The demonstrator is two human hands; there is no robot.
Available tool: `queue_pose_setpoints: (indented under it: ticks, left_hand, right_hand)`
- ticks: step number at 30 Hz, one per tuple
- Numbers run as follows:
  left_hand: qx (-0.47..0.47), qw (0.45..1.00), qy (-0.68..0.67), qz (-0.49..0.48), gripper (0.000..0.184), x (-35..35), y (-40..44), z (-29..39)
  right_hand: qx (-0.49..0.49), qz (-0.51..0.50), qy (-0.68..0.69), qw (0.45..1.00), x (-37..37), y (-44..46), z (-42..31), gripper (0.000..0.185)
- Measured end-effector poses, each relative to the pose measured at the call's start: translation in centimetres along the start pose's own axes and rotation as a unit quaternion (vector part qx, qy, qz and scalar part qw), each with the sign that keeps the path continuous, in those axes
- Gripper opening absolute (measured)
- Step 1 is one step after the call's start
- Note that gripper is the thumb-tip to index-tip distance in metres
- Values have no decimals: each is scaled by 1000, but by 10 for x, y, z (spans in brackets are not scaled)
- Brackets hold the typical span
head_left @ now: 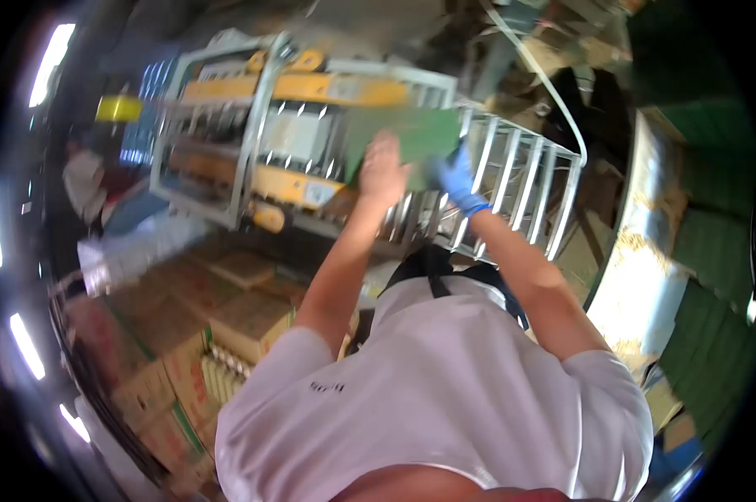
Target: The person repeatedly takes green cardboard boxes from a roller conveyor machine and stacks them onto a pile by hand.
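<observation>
Green panel [432, 134] is over the roller frame [524, 182], apparently mid-handling, unreleased; left hand [383, 171] lies flat on it, right hand [460, 184] (gloved) at its edge, grip unclear.

Near left: brown cardboard cartons with red and green markings [135, 402], grouped close; pale slim items [221, 378] line up among them. Far left: blurred person in a pale top [83, 180]; bright yellow, roughly cylindrical object [118, 109]. Right side: dark green ribbed panels [713, 243].
</observation>
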State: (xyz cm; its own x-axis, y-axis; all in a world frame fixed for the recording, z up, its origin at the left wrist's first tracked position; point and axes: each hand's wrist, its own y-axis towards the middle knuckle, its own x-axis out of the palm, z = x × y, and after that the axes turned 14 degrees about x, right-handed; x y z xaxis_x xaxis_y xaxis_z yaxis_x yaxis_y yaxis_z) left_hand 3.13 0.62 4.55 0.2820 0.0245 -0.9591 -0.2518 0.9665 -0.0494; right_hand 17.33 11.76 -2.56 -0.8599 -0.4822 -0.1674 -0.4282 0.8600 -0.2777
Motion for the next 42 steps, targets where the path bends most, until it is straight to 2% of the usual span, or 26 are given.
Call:
queue_pose_setpoints:
  ticks: [1, 2, 4, 6, 7, 9, 11, 12, 14, 15, 17, 18, 19, 20, 21, 23, 24, 26, 27, 30, 33, 34, 35, 38, 40, 42]
  left_hand:
    - [25, 999, 27, 16, 76, 0, -1, -7]
    - [23, 999, 26, 14, 73, -7, 0, -8]
    - [-32, 999, 14, 41, 71, -14, 0, 5]
    - [13, 999, 44, 5, 74, -3, 4, 6]
    - [59, 996, 65, -5, 76, 15, 11, 1]
    - [24, 996, 73, -44, 82, -1, 13, 48]
    - [-58, 985, 119, -107, 87, 9, 23, 93]
    - [-59, 982, 74, -165, 83, 4, 35, 118]
    - [14, 996, 54, -73, 70, 57, 58, 157]
    - [34, 995, -42, -89, 61, 13, 77, 234]
    - [131, 924, -357, -36, 59, 41, 122, 342]
    - [98, 759, -635, -108, 69, 60, 153, 401]
    - [149, 741, -642, -125, 77, 40, 176, 479]
    - [176, 691, -687, -141, 82, 26, 197, 546]
    - [245, 691, -669, -126, 86, -9, 215, 620]
    - [384, 679, -626, 9, 93, -41, 272, 741]
    - [425, 671, -600, 99, 97, -51, 306, 792]
    - [420, 733, -489, 217, 104, -85, 355, 870]
    - [406, 762, -426, 270, 106, -101, 363, 895]
    - [363, 736, -435, 370, 104, -109, 376, 930]
    - [408, 693, -350, 479, 101, -78, 383, 934]
    - [408, 685, -387, 463, 94, -74, 383, 937]
    - [422, 689, -382, 450, 93, -70, 382, 940]
    - [446, 699, -360, 427, 90, -83, 366, 939]
    - [474, 646, -449, 397, 88, -81, 375, 933]
    - [501, 634, -413, 419, 80, -81, 374, 924]
  right_hand:
    - [-29, 20, -35, 999, 8, -8, -2, 73]
    - [86, -83, -31, 992, -2, -31, -67, 72]
    - [47, -227, -175, 957, -11, -23, -58, 65]
    - [17, -312, -315, 896, -47, -17, -74, 62]
    - [49, -343, -355, 868, -70, -23, -91, 61]
    - [101, -408, -367, 830, -117, -31, -118, 63]
    - [-44, -198, -306, 930, -186, -54, -84, 60]
    - [-5, -146, -231, 962, -243, -68, -99, 64]
    - [105, -36, -98, 989, -379, -108, -131, 59]
    - [-42, 90, 18, 995, -440, -115, -113, 44]
    - [-62, 417, 172, 890, -587, -147, -75, 37]
    - [-81, 531, -45, 842, -661, -188, -125, 46]
    - [-123, 587, 66, 798, -716, -204, -139, 51]
    - [-173, 631, 11, 756, -774, -213, -147, 52]
    - [-179, 626, -75, 755, -829, -223, -163, 54]
    - [-184, 618, -300, 703, -903, -227, -206, 56]
    - [-181, 599, -346, 699, -923, -220, -226, 57]
    - [-184, 560, -396, 704, -947, -196, -241, 58]
    - [-202, 528, -328, 757, -956, -181, -236, 61]
    - [-165, 522, -407, 731, -959, -171, -241, 63]
    - [-149, 511, -445, 721, -959, -171, -247, 60]
    - [-150, 494, -460, 722, -963, -167, -243, 57]
    - [-72, 451, -520, 722, -965, -163, -237, 56]
    - [-71, 414, -463, 780, -967, -164, -242, 54]
    - [-87, 397, -429, 807, -971, -165, -251, 49]
    - [-83, 416, -437, 793, -974, -164, -252, 44]
